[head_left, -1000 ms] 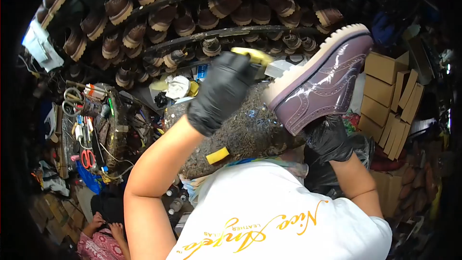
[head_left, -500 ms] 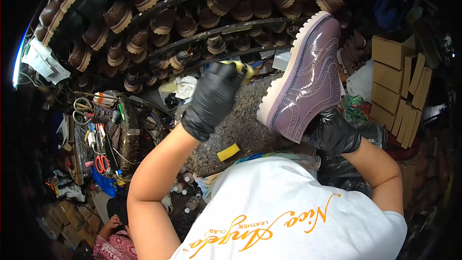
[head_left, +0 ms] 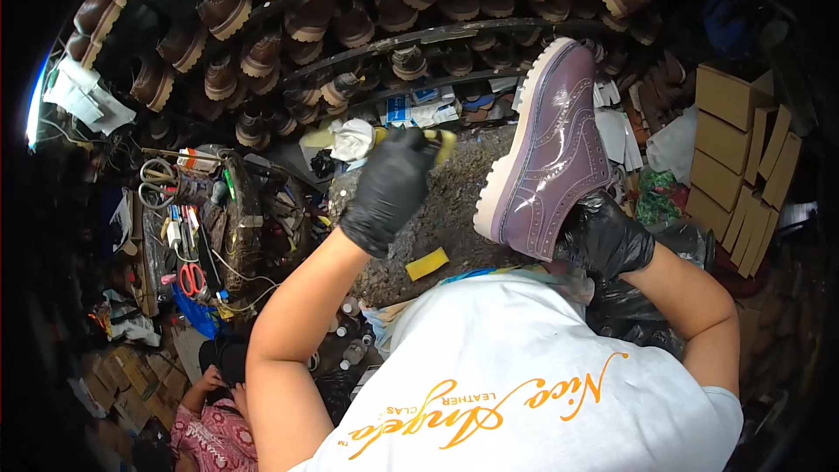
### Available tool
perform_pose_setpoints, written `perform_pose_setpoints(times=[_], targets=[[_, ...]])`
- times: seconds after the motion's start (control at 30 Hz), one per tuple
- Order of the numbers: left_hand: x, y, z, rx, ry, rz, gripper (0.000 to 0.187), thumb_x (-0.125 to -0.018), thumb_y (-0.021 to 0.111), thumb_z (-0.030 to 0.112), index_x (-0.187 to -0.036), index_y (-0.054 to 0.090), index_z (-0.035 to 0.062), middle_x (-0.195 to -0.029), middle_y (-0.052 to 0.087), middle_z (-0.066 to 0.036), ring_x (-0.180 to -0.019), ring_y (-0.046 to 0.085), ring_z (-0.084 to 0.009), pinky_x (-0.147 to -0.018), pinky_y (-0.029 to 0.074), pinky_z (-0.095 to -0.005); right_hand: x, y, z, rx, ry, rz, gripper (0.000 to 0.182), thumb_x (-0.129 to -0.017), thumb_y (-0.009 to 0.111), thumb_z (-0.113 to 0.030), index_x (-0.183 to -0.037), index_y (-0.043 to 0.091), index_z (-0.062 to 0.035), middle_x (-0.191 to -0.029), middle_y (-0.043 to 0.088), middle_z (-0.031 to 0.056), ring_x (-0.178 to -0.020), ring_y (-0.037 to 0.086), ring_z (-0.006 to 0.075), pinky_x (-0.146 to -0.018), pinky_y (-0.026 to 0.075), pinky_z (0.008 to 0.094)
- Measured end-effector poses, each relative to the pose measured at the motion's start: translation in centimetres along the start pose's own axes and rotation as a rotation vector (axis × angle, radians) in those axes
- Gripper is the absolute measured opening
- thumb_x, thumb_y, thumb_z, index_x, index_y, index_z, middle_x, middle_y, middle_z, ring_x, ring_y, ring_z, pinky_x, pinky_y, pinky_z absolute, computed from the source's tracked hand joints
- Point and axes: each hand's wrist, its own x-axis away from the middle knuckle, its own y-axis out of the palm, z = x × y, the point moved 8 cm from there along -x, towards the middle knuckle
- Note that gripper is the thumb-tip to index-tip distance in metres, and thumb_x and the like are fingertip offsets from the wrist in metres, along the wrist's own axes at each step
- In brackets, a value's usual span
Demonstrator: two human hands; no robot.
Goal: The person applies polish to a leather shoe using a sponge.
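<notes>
A purple brogue shoe point(head_left: 559, 153) with a thick cream, ridged sole is held up toe-upward at right of centre, its surface glossy. My right hand point(head_left: 607, 240), in a black glove, grips it at the opening; the fingers are partly hidden there. To the left, my black-gloved left hand point(head_left: 389, 188) is closed around a yellow sponge piece point(head_left: 446, 147), apart from the shoe. Below both lies a dark, rough-topped work block point(head_left: 476, 183). Another yellow sponge piece point(head_left: 426, 264) rests on its near edge.
Racks of brown shoes point(head_left: 310, 17) fill the back. Cardboard boxes point(head_left: 721, 135) are stacked at right. On the left sit red-handled scissors point(head_left: 191, 280) among tools. Small bottles point(head_left: 354, 351) stand below my left arm. Another person point(head_left: 214, 428) is at lower left.
The shoe is slightly lower and turned a little more upright. My left hand has moved slightly down, still holding the sponge piece. The whole view has shifted a little.
</notes>
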Motion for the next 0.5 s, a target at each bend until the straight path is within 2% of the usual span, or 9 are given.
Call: perform_pose_setpoints(times=[0.03, 0.07, 0.13, 0.17, 0.27, 0.3, 0.33, 0.4, 0.5], targets=[[0.9, 0.0, -1.2, 0.061, -0.151, 0.007, 0.048, -0.072, 0.065, -0.008, -0.118, 0.071, 0.0050, -0.094, 0.065, -0.013, -0.088, 0.064, -0.0306, -0.073, 0.055, -0.0404, -0.9, -1.4, 1.4, -0.271, 0.122, 0.122, 0.044, -0.106, 0.046, -0.010, -0.149, 0.036, -0.0057, -0.142, 0.050, 0.0119, -0.130, 0.053, 0.0238, -0.110, 0.047, 0.0405], [1.6, 0.5, -0.5, 0.064, -0.148, 0.001, 0.048, -0.072, 0.065, -0.008, -0.118, 0.071, 0.0050, -0.094, 0.065, -0.013, -0.088, 0.064, -0.0306, -0.073, 0.055, -0.0404, -1.4, -1.5, 1.2, -0.277, 0.122, 0.126, 0.044, -0.106, 0.046, -0.010, -0.149, 0.036, -0.0057, -0.142, 0.050, 0.0119, -0.130, 0.053, 0.0238, -0.110, 0.047, 0.0405], [2.8, -1.5, 4.1, 0.176, 0.087, 0.245, 0.026, -0.080, 0.068, 0.001, -0.106, 0.071, 0.0036, -0.092, 0.065, -0.013, -0.078, 0.062, -0.0284, -0.068, 0.054, -0.0412, -1.6, -0.9, 2.4, -0.520, 0.256, 0.134, 0.042, -0.107, 0.044, -0.018, -0.147, 0.039, -0.0031, -0.141, 0.052, 0.0135, -0.129, 0.055, 0.0250, -0.110, 0.047, 0.0424], [4.4, 1.3, 4.1, 0.421, 0.055, 0.082, 0.029, -0.078, 0.072, 0.003, -0.107, 0.071, 0.0035, -0.093, 0.066, -0.012, -0.080, 0.062, -0.0294, -0.069, 0.054, -0.0427, -2.0, -1.5, 2.9, -0.406, 0.271, 0.113, 0.044, -0.108, 0.041, -0.025, -0.146, 0.041, -0.0015, -0.142, 0.053, 0.0151, -0.128, 0.056, 0.0263, -0.109, 0.049, 0.0443], [8.5, 3.5, 0.9, 0.223, -0.068, -0.082, 0.040, -0.074, 0.070, 0.000, -0.113, 0.073, 0.0061, -0.098, 0.067, -0.016, -0.086, 0.064, -0.0326, -0.075, 0.055, -0.0395, -3.3, -1.9, 4.4, -0.553, 0.285, 0.041, 0.045, -0.108, 0.042, -0.026, -0.147, 0.041, -0.0019, -0.143, 0.052, 0.0158, -0.126, 0.059, 0.0261, -0.107, 0.051, 0.0424], [9.5, 3.0, -0.8, 0.154, -0.146, 0.016, 0.040, -0.075, 0.067, -0.004, -0.114, 0.073, 0.0036, -0.096, 0.067, -0.016, -0.086, 0.064, -0.0332, -0.077, 0.054, -0.0390, -2.4, -0.4, 2.6, -0.375, 0.323, 0.161, 0.042, -0.106, 0.046, -0.022, -0.143, 0.046, -0.0004, -0.139, 0.056, 0.0150, -0.122, 0.061, 0.0254, -0.105, 0.052, 0.0398], [9.8, 2.7, -1.0, 0.159, -0.143, 0.009, 0.040, -0.075, 0.067, -0.004, -0.114, 0.073, 0.0036, -0.096, 0.067, -0.016, -0.086, 0.064, -0.0332, -0.077, 0.054, -0.0390, -2.0, -0.8, 2.7, -0.381, 0.323, 0.168, 0.042, -0.106, 0.046, -0.022, -0.143, 0.046, -0.0004, -0.139, 0.056, 0.0150, -0.122, 0.061, 0.0254, -0.105, 0.052, 0.0398], [10.8, 0.6, -1.9, 0.160, -0.267, 0.180, 0.043, -0.074, 0.064, -0.008, -0.115, 0.072, 0.0015, -0.095, 0.066, -0.016, -0.088, 0.064, -0.0332, -0.078, 0.053, -0.0389, -1.0, -2.5, 2.9, 0.022, 0.337, 0.224, 0.037, -0.104, 0.050, -0.015, -0.138, 0.051, -0.0003, -0.136, 0.058, 0.0142, -0.119, 0.062, 0.0248, -0.102, 0.053, 0.0390], [11.1, 0.7, -1.2, 0.203, -0.332, 0.172, 0.045, -0.072, 0.061, -0.011, -0.114, 0.072, 0.0012, -0.098, 0.066, -0.017, -0.088, 0.065, -0.0332, -0.078, 0.053, -0.0392, -1.3, -1.4, 1.8, 0.102, 0.188, 0.184, 0.033, -0.102, 0.050, -0.007, -0.134, 0.054, -0.0002, -0.135, 0.057, 0.0137, -0.121, 0.060, 0.0237, -0.103, 0.052, 0.0394]])
